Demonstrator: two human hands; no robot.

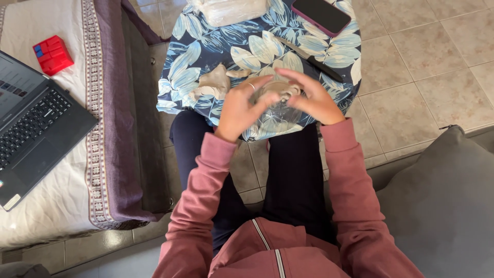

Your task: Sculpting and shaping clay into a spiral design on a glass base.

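One view only: head-worn camera, set above the seated person and facing almost straight down, tipped a little forward toward 12 o'clock. Range: close, within arm's reach of the small round table at 12 o'clock. Frame centre falls on both hands, left hand and right hand, over the table's near edge. Wearer's chest fills 6 o'clock. Laptop enters at 9 o'clock, grey cushion at 4 o'clock. No second view to overlap.
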